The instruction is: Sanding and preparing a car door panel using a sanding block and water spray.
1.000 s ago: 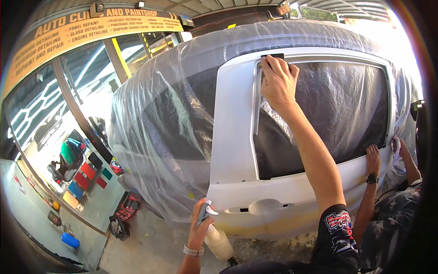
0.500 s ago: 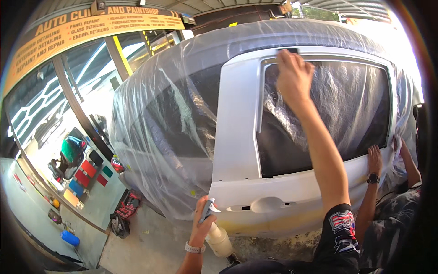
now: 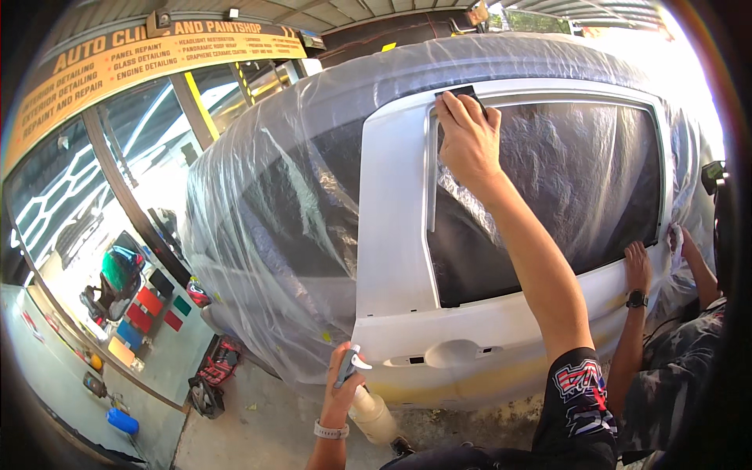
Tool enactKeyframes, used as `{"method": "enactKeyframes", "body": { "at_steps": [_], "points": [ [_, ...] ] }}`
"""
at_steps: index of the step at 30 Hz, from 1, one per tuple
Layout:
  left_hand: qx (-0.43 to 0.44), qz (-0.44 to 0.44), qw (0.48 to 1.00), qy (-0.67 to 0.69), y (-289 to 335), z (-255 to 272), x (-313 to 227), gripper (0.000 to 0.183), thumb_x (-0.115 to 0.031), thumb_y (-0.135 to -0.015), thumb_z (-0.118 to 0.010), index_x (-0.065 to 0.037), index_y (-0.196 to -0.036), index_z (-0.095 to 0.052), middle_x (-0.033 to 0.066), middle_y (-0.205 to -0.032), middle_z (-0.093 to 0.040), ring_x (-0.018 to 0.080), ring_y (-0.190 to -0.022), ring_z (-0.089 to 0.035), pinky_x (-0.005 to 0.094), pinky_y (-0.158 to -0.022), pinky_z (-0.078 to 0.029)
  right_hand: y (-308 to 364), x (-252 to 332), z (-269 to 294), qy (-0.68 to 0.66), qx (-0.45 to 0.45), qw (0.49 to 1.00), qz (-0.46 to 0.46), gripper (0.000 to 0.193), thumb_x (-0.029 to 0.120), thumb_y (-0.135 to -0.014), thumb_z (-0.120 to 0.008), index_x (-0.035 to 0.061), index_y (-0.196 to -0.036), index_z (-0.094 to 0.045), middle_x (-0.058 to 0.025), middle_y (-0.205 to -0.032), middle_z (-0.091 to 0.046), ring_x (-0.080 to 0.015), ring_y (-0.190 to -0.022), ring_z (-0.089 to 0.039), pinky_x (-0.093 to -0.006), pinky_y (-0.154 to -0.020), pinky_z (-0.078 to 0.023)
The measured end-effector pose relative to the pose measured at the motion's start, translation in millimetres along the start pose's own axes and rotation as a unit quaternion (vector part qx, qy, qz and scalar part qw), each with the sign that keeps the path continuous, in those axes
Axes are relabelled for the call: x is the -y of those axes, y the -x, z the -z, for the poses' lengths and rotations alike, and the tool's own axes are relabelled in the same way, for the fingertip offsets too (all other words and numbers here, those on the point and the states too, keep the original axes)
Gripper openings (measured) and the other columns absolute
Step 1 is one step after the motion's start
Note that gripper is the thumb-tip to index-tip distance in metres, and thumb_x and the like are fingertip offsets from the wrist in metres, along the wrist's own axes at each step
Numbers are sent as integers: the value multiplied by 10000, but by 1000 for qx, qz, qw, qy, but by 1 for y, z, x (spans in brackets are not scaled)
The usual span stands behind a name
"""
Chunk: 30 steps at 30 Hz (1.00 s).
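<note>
A white car door (image 3: 395, 235), with yellowish patches low down, stands before me on a car wrapped in clear plastic sheeting (image 3: 274, 196). My right hand (image 3: 470, 145) presses a flat black piece of what looks like sandpaper (image 3: 468, 92) against the upper corner of the window frame. Low on the left, my left hand (image 3: 337, 392) grips the neck of a spray bottle (image 3: 373, 417) with a grey and white trigger head and a cream body. It is held tilted, close to the door's lower part. Dark masking covers the window opening (image 3: 548, 196).
At the right, a co-worker's hand (image 3: 638, 268) rests on the door below the window; their other hand (image 3: 689, 244) is at the door's edge by something whitish. A black and red bag (image 3: 215, 364) lies on the concrete floor (image 3: 258, 427), left, near the glass shopfront (image 3: 149, 157).
My right hand has slid left along the top of the window frame with the sandpaper, to the corner. The left hand still holds the spray bottle; the view has shifted slightly.
</note>
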State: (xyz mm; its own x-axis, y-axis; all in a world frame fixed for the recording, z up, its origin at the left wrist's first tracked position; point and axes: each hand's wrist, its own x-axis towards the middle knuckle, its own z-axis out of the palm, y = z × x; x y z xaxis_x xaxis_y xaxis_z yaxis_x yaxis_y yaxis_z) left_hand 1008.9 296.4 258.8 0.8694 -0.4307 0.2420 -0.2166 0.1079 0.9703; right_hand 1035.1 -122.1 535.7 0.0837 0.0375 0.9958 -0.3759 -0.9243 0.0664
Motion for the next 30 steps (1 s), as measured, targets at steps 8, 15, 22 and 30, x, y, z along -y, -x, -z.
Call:
{"method": "enactKeyframes", "body": {
  "at_steps": [8, 15, 22, 30],
  "points": [
    [5, 19, 999, -27, 6, -11, -22, 690, 43, -781, -610, -60, -1461, -543, 46, -1138, -634, 130, -898, -587, 272, -747, -507, 7, -54, 5, 71, -62, 992, -79, 470, 104, -844, -648, 121, -1310, -704, 31, -1372, -627, -210, -1291, -561, -461, -968, -372],
    [-44, 43, 998, 18, 8, -10, -21, 682, 34, -790, -606, -66, -1461, -541, 38, -1126, -627, 129, -900, -584, 273, -752, -507, 3, -5, -1, -21, -37, 999, 18, 473, 96, -842, -629, 104, -1308, -711, 22, -1415, -610, -191, -1334, -539, -455, -1006, -383],
    [-7, 45, 999, 25, 8, -15, -26, 701, 82, -784, -584, -66, -1468, -539, 40, -1153, -618, 134, -930, -582, 266, -756, -502, 13, -73, 11, 56, -79, 993, -74, 469, 72, -809, -651, 121, -1270, -727, 30, -1347, -631, -200, -1288, -563, -451, -957, -387],
    [-29, 66, 997, 42, 6, -7, -22, 729, 87, -772, -584, -98, -1476, -545, 32, -1154, -621, 133, -916, -584, 253, -754, -506, 2, -24, 14, -5, -45, 999, 6, 443, 108, -837, -640, 115, -1271, -729, 0, -1290, -625, -202, -1249, -576, -445, -977, -401]
  ]
}}
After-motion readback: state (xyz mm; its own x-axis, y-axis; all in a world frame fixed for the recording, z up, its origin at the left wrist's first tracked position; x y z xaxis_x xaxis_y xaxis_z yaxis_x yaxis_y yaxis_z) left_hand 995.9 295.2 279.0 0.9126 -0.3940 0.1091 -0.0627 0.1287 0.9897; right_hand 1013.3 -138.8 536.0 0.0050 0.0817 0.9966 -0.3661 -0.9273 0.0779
